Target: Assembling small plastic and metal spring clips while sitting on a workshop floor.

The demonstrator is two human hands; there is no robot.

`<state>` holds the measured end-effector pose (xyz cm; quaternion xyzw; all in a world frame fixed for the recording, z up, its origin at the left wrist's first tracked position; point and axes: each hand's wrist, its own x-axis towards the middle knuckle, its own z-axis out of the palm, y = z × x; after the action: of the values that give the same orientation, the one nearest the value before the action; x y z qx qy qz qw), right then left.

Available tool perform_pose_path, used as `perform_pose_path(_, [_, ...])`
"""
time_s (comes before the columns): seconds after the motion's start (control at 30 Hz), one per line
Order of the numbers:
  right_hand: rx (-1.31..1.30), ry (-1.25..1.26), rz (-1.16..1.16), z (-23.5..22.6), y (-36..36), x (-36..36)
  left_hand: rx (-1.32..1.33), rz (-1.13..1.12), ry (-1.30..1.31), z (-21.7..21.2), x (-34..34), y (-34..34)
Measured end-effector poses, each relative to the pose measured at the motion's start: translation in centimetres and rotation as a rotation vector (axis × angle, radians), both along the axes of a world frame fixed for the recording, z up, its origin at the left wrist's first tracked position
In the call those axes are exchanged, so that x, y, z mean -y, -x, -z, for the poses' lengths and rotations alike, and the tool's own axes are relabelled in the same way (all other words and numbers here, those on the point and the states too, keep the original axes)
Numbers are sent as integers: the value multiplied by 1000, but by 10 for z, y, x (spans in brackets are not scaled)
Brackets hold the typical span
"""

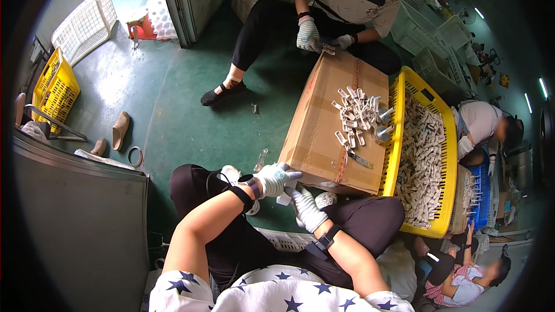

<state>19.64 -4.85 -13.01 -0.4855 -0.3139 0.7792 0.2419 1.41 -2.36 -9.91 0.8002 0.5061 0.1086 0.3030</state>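
My left hand (pixel 274 181), in a striped white glove with grey fingertips, is closed by the near left corner of a cardboard carton (pixel 317 117). My right hand (pixel 309 210), gloved the same way, is closed just below and right of it, fingertips nearly meeting the left's. A small pale piece (pixel 283 199) shows between them, its kind too small to tell. On the carton lies a loose pile of pale clip-like parts (pixel 357 112). Beside the pile stand two metal cylindrical pieces (pixel 383 133), and a flat dark blade-like strip (pixel 361 161) lies near the front edge.
A yellow crate (pixel 396 138) full of similar parts adjoins the carton's right side. Across from me a gloved co-worker (pixel 352 11) sits at the carton's far end. More people sit at right near a blue crate (pixel 480 196). A grey metal cabinet (pixel 87 219) stands at left.
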Motion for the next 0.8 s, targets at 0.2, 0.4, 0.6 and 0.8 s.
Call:
perform_pose_path(0.2, [20, -42, -17, -5, -2, 4, 0, -8, 33, -3, 1, 0])
perform_pose_path(0.4, [46, -22, -60, 12, -6, 2, -18, 13, 30, 4, -2, -1])
perform_pose_path(0.6, [81, -52, -55, -5, -1, 5, 50, -2, 16, 14, 0, 0])
perform_pose_path(0.8, [86, -69, -77, -23, 4, 9, 33, 12, 39, 10, 0, 2])
